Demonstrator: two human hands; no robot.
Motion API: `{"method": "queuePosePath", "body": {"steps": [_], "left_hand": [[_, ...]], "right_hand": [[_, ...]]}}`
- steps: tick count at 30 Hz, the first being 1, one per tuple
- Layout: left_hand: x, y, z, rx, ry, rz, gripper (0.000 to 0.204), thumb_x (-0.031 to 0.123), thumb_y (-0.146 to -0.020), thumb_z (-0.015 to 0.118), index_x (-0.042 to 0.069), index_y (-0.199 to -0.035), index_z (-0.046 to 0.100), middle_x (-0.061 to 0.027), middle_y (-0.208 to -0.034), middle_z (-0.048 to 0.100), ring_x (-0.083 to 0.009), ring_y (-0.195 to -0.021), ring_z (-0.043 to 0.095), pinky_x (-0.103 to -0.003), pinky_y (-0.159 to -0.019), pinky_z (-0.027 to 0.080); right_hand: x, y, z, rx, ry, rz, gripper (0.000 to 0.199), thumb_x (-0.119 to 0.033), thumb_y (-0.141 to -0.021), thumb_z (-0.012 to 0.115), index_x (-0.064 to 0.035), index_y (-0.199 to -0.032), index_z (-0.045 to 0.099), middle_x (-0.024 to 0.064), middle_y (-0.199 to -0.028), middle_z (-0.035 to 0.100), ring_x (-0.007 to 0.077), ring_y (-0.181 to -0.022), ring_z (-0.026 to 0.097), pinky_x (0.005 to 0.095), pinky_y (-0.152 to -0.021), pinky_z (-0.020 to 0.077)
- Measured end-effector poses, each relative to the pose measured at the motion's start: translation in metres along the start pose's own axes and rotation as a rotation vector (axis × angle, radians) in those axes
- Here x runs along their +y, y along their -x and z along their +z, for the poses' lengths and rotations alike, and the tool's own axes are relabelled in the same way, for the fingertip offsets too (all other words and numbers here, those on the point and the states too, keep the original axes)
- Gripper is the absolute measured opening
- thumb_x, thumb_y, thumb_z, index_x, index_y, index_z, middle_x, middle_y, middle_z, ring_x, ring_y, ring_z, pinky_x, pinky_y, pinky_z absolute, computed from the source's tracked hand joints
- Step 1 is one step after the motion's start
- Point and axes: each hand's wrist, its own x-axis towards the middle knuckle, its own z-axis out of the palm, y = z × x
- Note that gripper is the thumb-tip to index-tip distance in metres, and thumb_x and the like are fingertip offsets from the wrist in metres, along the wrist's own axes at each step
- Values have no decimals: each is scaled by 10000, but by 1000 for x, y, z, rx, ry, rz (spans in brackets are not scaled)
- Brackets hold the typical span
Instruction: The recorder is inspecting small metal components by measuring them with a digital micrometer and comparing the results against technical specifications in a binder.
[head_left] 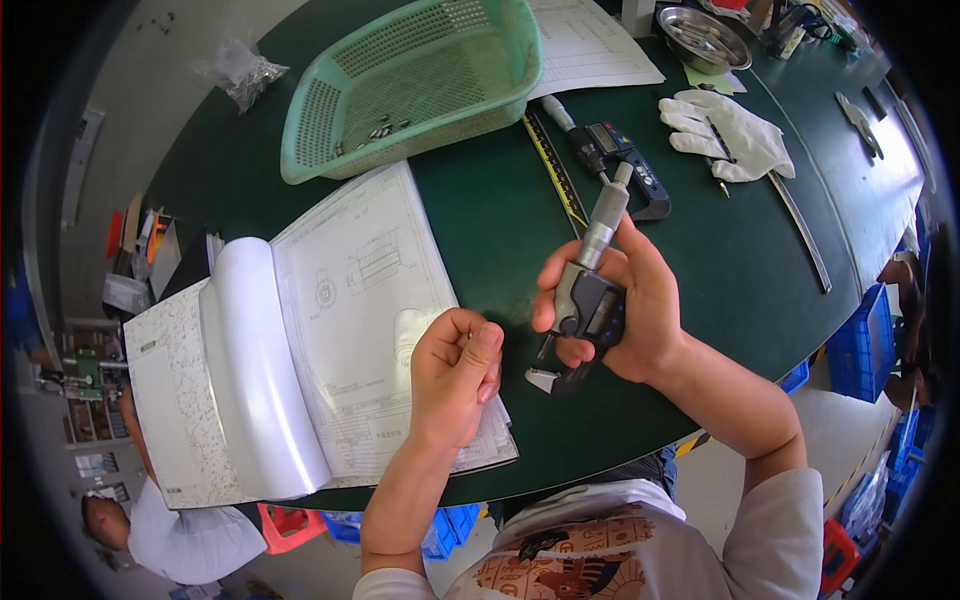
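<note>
My right hand (648, 300) is wrapped round a digital micrometer (590, 302), its silver thimble pointing up and away and its C-shaped frame toward me. Nothing shows between the micrometer's jaws. To the left of it, my left hand (455, 380) is closed, thumb pressed against curled fingers; whatever it may hold is hidden. That hand hovers over the right edge of an open binder (370, 300) of technical drawings. A second digital micrometer (630, 165) lies on the green table (480, 250) beyond my right hand, beside a black and yellow ruler (552, 165).
A green plastic basket (300, 150) with several small metal parts (383, 130) stands at the back. White gloves (735, 135), a pen (720, 180), a steel strip (803, 235) and a metal bowl (705, 35) lie to the right. A bag of parts (245, 75) sits far left. Another person (185, 530) is at lower left.
</note>
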Motion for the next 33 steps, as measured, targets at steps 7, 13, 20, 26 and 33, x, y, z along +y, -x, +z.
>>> {"method": "queuePosePath", "body": {"steps": [7,13,20,26,33], "left_hand": [[6,-2,2,-26,196,-108,128,148,-848,480,32,-886,440,-38,-711,477,-60,-513,372,-180,-439,306],[1,-2,0,-23,49,-61,129,53,-814,505,18,-926,453,-71,-784,534,-64,-527,403,-178,-448,327],[1,0,-1,-33,20,-38,138,57,-807,529,-21,-920,518,-74,-748,560,-52,-502,411,-171,-446,339],[3,-1,1,-55,59,-73,204,44,-806,527,-33,-995,539,-67,-812,559,-56,-562,435,-173,-474,350],[1,-1,-4,-107,50,-29,180,-1,-766,563,-26,-942,535,-64,-834,558,-53,-617,450,-176,-521,361]], "right_hand": [[-1,0,-2,7,17,8,643,-582,-814,181,-28,-822,507,178,-681,556,191,-404,435,279,-388,379],[-2,1,0,-1,-6,15,655,-558,-825,138,-9,-838,495,144,-666,568,184,-406,457,256,-422,392],[-3,2,0,3,-14,20,655,-568,-819,148,-13,-834,496,139,-669,568,178,-424,467,254,-424,396],[-2,0,0,21,-33,-3,623,-580,-811,199,-32,-829,495,172,-692,558,184,-396,421,280,-399,380],[-2,0,0,29,-8,-26,627,-571,-817,179,-29,-826,494,171,-684,559,189,-392,428,282,-401,386]]}}
